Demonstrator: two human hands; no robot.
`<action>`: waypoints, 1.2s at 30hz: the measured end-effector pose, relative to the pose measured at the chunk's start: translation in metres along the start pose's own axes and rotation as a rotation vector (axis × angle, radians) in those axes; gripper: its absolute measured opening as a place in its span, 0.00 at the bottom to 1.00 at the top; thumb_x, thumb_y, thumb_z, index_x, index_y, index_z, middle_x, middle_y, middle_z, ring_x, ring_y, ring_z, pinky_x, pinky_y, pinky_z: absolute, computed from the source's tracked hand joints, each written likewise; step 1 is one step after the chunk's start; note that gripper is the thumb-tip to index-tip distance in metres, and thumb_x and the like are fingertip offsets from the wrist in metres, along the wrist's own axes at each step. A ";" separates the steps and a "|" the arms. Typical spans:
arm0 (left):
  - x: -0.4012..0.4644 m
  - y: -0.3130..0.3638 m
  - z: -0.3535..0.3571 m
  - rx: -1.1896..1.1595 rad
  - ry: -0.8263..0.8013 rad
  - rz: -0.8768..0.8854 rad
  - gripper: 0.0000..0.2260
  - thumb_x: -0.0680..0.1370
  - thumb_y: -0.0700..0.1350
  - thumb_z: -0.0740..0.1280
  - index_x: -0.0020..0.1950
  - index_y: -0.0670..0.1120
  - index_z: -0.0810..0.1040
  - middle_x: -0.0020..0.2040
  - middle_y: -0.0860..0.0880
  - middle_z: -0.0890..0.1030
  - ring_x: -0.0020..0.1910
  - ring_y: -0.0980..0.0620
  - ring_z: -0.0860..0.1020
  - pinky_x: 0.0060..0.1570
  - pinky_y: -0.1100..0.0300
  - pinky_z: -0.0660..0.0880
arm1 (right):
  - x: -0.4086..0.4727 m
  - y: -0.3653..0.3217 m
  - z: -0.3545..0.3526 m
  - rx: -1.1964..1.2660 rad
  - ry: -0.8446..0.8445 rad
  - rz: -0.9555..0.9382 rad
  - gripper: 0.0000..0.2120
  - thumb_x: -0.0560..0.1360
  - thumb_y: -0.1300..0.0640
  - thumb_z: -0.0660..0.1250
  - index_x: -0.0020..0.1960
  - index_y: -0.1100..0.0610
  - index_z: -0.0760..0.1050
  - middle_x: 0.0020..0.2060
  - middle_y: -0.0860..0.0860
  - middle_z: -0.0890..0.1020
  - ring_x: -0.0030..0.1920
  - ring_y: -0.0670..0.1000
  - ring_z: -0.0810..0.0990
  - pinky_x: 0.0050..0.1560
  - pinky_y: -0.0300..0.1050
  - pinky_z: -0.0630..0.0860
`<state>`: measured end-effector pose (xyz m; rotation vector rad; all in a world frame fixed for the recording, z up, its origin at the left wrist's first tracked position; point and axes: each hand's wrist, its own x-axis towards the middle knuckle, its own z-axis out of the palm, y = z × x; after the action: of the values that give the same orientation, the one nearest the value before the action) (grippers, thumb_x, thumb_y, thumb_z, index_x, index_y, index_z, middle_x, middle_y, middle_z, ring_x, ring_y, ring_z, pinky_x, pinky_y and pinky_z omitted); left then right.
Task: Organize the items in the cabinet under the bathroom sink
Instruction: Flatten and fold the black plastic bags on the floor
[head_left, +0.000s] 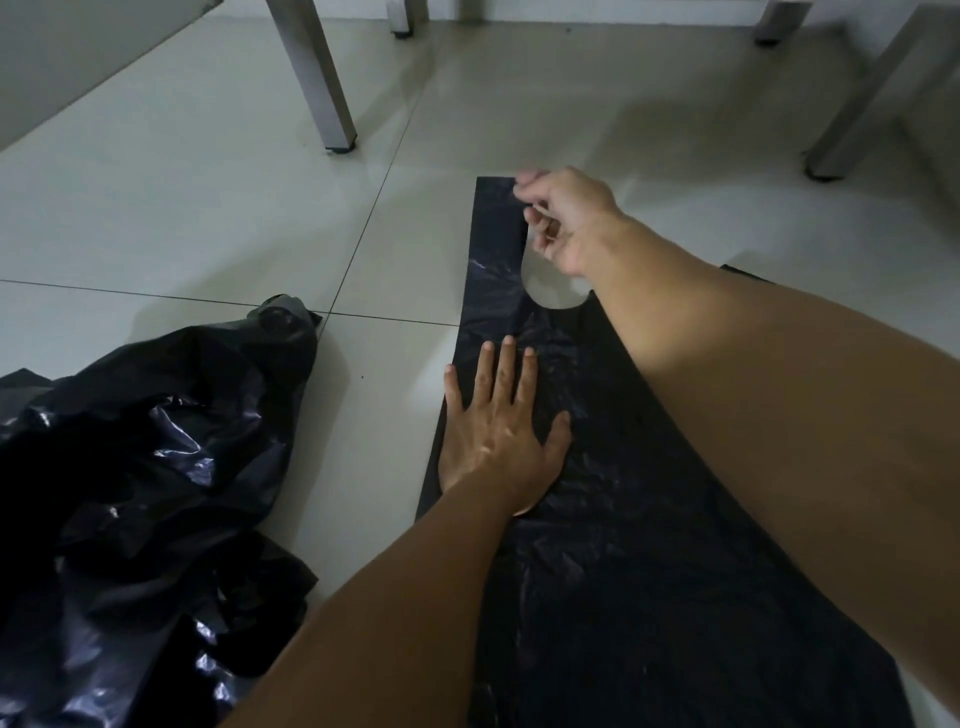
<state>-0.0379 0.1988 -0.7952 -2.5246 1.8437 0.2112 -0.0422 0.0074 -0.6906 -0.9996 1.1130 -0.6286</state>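
A black plastic bag (623, 519) lies flat on the tiled floor, its handle strips pointing away from me. My left hand (498, 431) presses flat on the bag's left side with straight, spread fingers. My right hand (561, 218) reaches to the far end of the left handle strip (496, 234) and pinches its top corner with curled fingers. My right forearm hides the bag's right handle.
A crumpled heap of black plastic bags (145, 493) lies on the floor at the left. Metal cabinet legs (322, 88) stand ahead, with more legs (872, 104) at the right. The pale floor tiles (208, 208) lie bare between them.
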 end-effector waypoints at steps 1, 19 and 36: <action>0.000 0.000 0.000 0.001 -0.002 0.000 0.33 0.79 0.65 0.38 0.78 0.49 0.33 0.78 0.47 0.33 0.77 0.47 0.33 0.74 0.40 0.35 | 0.000 -0.005 -0.004 0.020 0.016 -0.034 0.10 0.73 0.64 0.69 0.52 0.54 0.82 0.45 0.49 0.81 0.43 0.46 0.78 0.39 0.40 0.72; 0.001 0.001 0.000 0.054 -0.009 -0.020 0.34 0.77 0.66 0.34 0.78 0.50 0.33 0.78 0.49 0.34 0.77 0.49 0.34 0.75 0.41 0.38 | -0.054 0.104 -0.197 -1.509 0.277 -0.501 0.25 0.84 0.44 0.50 0.78 0.51 0.59 0.79 0.54 0.58 0.79 0.57 0.53 0.77 0.60 0.48; 0.003 0.001 0.003 0.050 0.010 -0.023 0.34 0.76 0.66 0.34 0.78 0.51 0.34 0.79 0.49 0.34 0.77 0.49 0.35 0.75 0.42 0.38 | -0.001 0.019 -0.213 -0.404 0.449 0.073 0.12 0.65 0.62 0.75 0.42 0.54 0.72 0.48 0.53 0.79 0.47 0.53 0.80 0.47 0.48 0.81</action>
<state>-0.0386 0.1962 -0.7980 -2.5171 1.7985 0.1503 -0.2434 -0.0547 -0.7296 -1.1844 1.7135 -0.5962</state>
